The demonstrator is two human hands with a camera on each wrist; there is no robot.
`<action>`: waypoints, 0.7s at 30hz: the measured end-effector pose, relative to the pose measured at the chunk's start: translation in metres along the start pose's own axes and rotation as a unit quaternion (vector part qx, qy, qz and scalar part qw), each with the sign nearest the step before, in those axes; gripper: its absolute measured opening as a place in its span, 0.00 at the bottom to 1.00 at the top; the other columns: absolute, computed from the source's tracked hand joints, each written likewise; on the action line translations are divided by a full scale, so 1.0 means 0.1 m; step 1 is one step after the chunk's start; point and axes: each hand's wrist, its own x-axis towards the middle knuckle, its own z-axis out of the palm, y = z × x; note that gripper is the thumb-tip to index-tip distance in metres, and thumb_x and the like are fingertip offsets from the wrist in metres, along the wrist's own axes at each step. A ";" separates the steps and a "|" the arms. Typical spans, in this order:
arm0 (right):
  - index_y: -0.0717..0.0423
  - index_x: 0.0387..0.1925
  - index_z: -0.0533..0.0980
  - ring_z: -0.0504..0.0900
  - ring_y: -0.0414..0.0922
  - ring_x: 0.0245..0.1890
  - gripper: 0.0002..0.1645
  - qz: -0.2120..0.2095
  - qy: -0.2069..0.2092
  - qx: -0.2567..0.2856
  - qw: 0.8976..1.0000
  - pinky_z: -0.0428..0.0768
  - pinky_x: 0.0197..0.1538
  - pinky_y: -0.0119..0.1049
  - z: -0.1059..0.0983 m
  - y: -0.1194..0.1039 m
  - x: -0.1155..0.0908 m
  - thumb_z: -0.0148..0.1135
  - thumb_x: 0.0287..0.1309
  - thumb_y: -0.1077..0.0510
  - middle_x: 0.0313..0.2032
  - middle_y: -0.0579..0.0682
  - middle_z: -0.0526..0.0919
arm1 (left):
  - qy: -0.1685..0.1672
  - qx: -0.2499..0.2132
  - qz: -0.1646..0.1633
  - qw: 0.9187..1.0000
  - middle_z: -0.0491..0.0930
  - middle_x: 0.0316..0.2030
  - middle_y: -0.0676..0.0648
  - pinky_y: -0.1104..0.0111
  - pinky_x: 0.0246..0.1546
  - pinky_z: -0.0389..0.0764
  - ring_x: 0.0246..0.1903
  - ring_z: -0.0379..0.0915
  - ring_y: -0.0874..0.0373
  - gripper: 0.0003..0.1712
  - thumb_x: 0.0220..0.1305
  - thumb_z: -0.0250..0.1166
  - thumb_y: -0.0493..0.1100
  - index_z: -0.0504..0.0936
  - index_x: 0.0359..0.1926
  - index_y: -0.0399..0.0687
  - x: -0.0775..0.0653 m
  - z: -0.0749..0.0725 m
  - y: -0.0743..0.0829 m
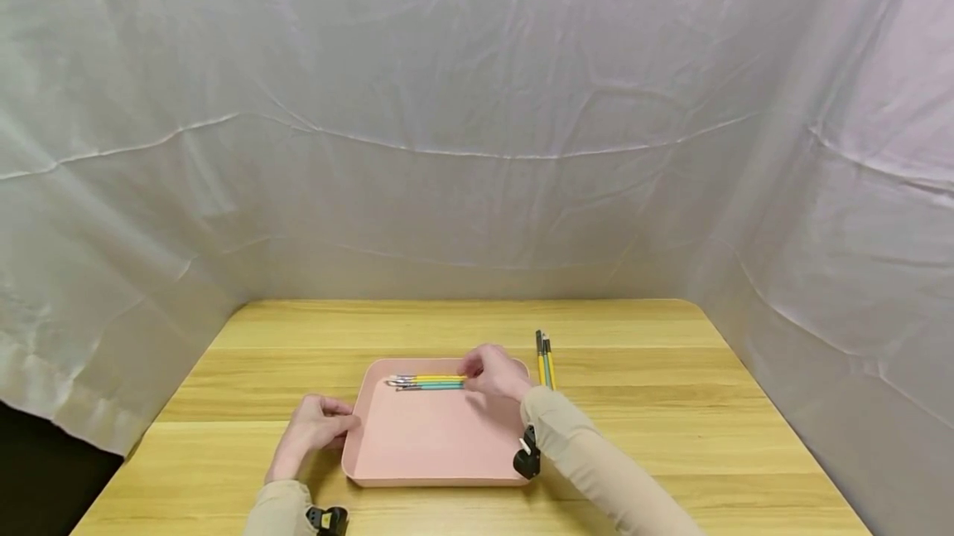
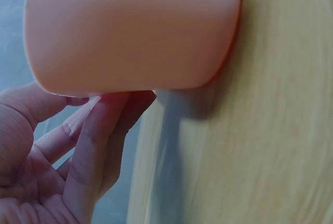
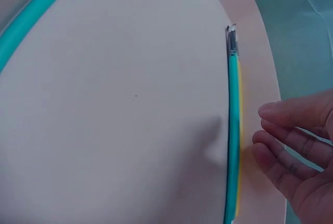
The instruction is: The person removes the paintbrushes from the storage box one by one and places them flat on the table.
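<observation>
A shallow pink tray (image 1: 432, 446) lies on the table in front of me. My left hand (image 1: 311, 430) grips its left edge, thumb at the rim; the left wrist view shows the fingers (image 2: 96, 141) against the tray's outer side. Several thin paintbrushes (image 1: 428, 383) with yellow and teal handles lie side by side along the tray's far edge, bristles to the left. Over their right ends is my right hand (image 1: 498, 372). In the right wrist view its fingertips are slightly parted beside a teal brush (image 3: 233, 130), with nothing between them.
Just right of the tray, a few slim yellow and teal sticks (image 1: 546, 360) with dark tips lie on the wooden table (image 1: 656, 437). Pale grey cloth (image 1: 477, 213) hangs behind the table and along both sides. A teal strip (image 3: 31, 18) crosses a corner of the right wrist view.
</observation>
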 end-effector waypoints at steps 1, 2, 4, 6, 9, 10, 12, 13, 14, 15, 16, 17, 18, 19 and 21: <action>0.62 0.39 0.85 0.83 0.43 0.37 0.11 0.000 0.000 -0.001 1.000 0.84 0.43 0.35 0.01 0.01 0.01 0.70 0.51 0.69 0.37 0.54 0.88 | 0.000 0.000 0.000 1.000 0.87 0.27 0.42 0.65 0.28 0.88 0.26 0.83 0.57 0.12 0.52 0.69 0.29 0.84 0.38 0.23 0.00 0.00 0.00; 0.62 0.39 0.85 0.83 0.43 0.37 0.11 0.000 -0.001 0.000 1.000 0.84 0.42 0.35 0.02 0.02 0.01 0.70 0.51 0.70 0.36 0.54 0.88 | 0.000 0.000 0.000 1.000 0.87 0.27 0.42 0.65 0.27 0.88 0.26 0.83 0.57 0.12 0.52 0.69 0.28 0.84 0.38 0.23 0.00 0.00 0.00; 0.62 0.39 0.85 0.83 0.42 0.37 0.12 0.005 -0.001 0.001 1.000 0.84 0.43 0.35 0.03 0.03 0.01 0.70 0.51 0.71 0.36 0.53 0.88 | 0.000 0.000 0.000 1.000 0.86 0.27 0.42 0.65 0.27 0.88 0.26 0.83 0.57 0.12 0.52 0.69 0.28 0.84 0.38 0.23 0.00 0.00 0.00; 0.61 0.39 0.85 0.83 0.42 0.37 0.12 0.010 -0.001 0.002 1.000 0.85 0.44 0.36 0.05 0.04 0.01 0.70 0.51 0.71 0.37 0.53 0.88 | 0.000 0.000 0.000 1.000 0.86 0.27 0.42 0.65 0.28 0.88 0.26 0.83 0.56 0.12 0.52 0.69 0.29 0.84 0.38 0.23 0.00 0.00 0.00; 0.61 0.40 0.84 0.83 0.43 0.38 0.12 0.009 0.001 0.003 1.000 0.85 0.44 0.37 0.06 0.05 0.01 0.70 0.51 0.71 0.38 0.53 0.88 | 0.001 0.003 0.002 1.000 0.86 0.27 0.42 0.64 0.28 0.88 0.26 0.84 0.56 0.12 0.52 0.69 0.29 0.84 0.39 0.23 0.00 0.00 0.00; 0.61 0.39 0.84 0.83 0.43 0.38 0.12 0.009 0.001 0.002 1.000 0.85 0.45 0.37 0.07 0.05 0.01 0.70 0.51 0.71 0.38 0.54 0.88 | 0.001 0.003 0.002 1.000 0.87 0.27 0.42 0.64 0.28 0.89 0.27 0.84 0.56 0.13 0.52 0.69 0.29 0.84 0.39 0.23 0.00 0.00 0.00; 0.61 0.39 0.84 0.84 0.44 0.38 0.12 0.006 0.003 -0.004 1.000 0.85 0.45 0.37 0.07 0.05 0.01 0.70 0.50 0.71 0.38 0.54 0.89 | 0.001 0.005 0.002 1.000 0.87 0.27 0.41 0.64 0.28 0.89 0.27 0.84 0.56 0.13 0.52 0.69 0.29 0.84 0.39 0.23 0.00 0.00 0.00; 0.61 0.39 0.85 0.84 0.44 0.38 0.12 0.005 0.004 -0.006 1.000 0.85 0.45 0.37 0.07 0.05 0.01 0.70 0.50 0.71 0.37 0.54 0.89 | 0.001 0.006 0.002 1.000 0.87 0.27 0.41 0.64 0.28 0.89 0.26 0.84 0.56 0.13 0.52 0.69 0.29 0.84 0.39 0.23 0.00 0.00 0.00; 0.61 0.39 0.85 0.84 0.44 0.38 0.12 0.005 0.005 -0.008 1.000 0.85 0.45 0.37 0.08 0.05 0.01 0.70 0.50 0.71 0.37 0.54 0.89 | 0.001 0.006 0.002 1.000 0.87 0.27 0.42 0.64 0.28 0.88 0.26 0.84 0.56 0.12 0.52 0.69 0.29 0.84 0.39 0.23 -0.01 0.00 0.00; 0.61 0.39 0.85 0.84 0.45 0.38 0.12 0.004 0.005 -0.011 1.000 0.85 0.45 0.37 0.08 0.05 0.01 0.70 0.50 0.71 0.37 0.54 0.89 | 0.001 0.006 0.002 1.000 0.87 0.27 0.41 0.64 0.28 0.88 0.26 0.84 0.56 0.12 0.53 0.69 0.29 0.84 0.39 0.23 -0.01 0.00 0.00; 0.61 0.38 0.85 0.85 0.45 0.38 0.12 0.002 0.006 -0.013 1.000 0.85 0.45 0.37 0.09 0.06 0.01 0.70 0.49 0.72 0.37 0.54 0.89 | 0.001 0.007 0.002 1.000 0.87 0.27 0.41 0.64 0.28 0.88 0.26 0.84 0.56 0.12 0.53 0.69 0.29 0.84 0.39 0.23 -0.01 0.00 0.00; 0.61 0.38 0.85 0.85 0.45 0.38 0.12 0.001 0.006 -0.014 1.000 0.85 0.44 0.36 0.09 0.06 0.01 0.70 0.49 0.72 0.37 0.54 0.89 | 0.000 0.007 0.003 1.000 0.87 0.27 0.41 0.64 0.28 0.88 0.26 0.84 0.56 0.12 0.53 0.69 0.29 0.84 0.39 0.23 -0.01 0.00 0.00; 0.62 0.39 0.85 0.85 0.45 0.38 0.13 0.000 0.007 -0.015 1.000 0.85 0.44 0.36 0.09 0.06 0.01 0.70 0.49 0.72 0.37 0.54 0.89 | 0.000 0.006 0.003 1.000 0.87 0.27 0.41 0.64 0.28 0.88 0.26 0.84 0.56 0.13 0.53 0.69 0.29 0.84 0.39 0.23 -0.01 0.00 0.00; 0.62 0.38 0.85 0.85 0.45 0.38 0.13 -0.002 0.008 -0.016 1.000 0.85 0.44 0.36 0.10 0.06 0.01 0.69 0.49 0.72 0.37 0.54 0.89 | -0.001 0.006 0.003 1.000 0.87 0.28 0.41 0.64 0.28 0.88 0.26 0.84 0.56 0.13 0.53 0.69 0.29 0.83 0.39 0.23 -0.01 0.00 0.00; 0.61 0.38 0.85 0.85 0.45 0.38 0.13 -0.004 0.010 -0.015 1.000 0.85 0.44 0.35 0.10 0.06 0.01 0.69 0.48 0.73 0.37 0.54 0.89 | -0.002 0.005 0.002 1.000 0.87 0.28 0.41 0.64 0.28 0.88 0.27 0.84 0.56 0.13 0.53 0.69 0.29 0.83 0.39 0.22 -0.01 0.00 0.00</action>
